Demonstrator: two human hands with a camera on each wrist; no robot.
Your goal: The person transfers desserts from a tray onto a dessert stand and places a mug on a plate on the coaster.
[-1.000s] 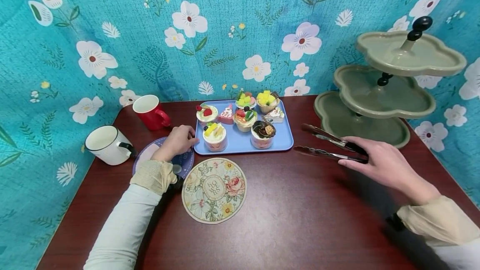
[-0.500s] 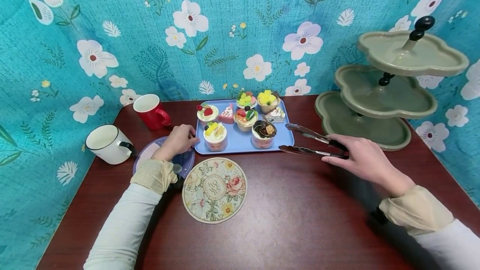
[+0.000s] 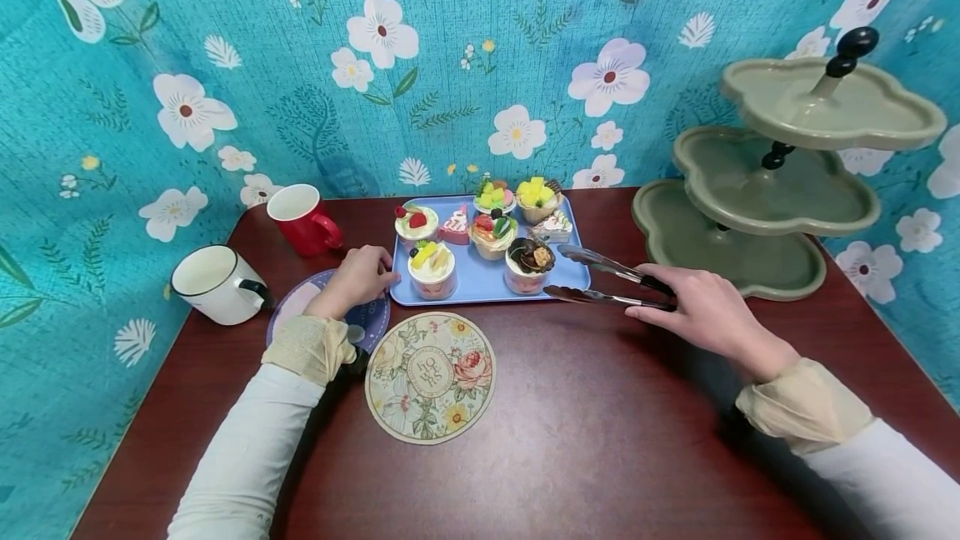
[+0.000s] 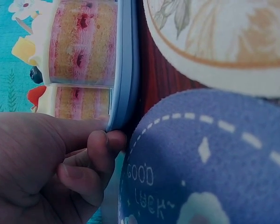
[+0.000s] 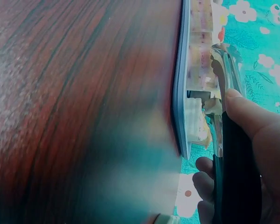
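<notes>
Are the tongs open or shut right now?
Open. In the head view, the tongs held by the right hand stand spread, the blue tray showing in the gap.

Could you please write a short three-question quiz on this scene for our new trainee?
1. Fill in the blank: the right hand holds a pair of ____.

2. True or false: the left hand holds the edge of the blue tray.

3. How many tiers does the grey-green stand have?
A) two
B) three
C) four

Key:
1. Tongs, with their two metal arms apart.
2. True; its fingers are at the tray's left end.
3. B, three.
</notes>
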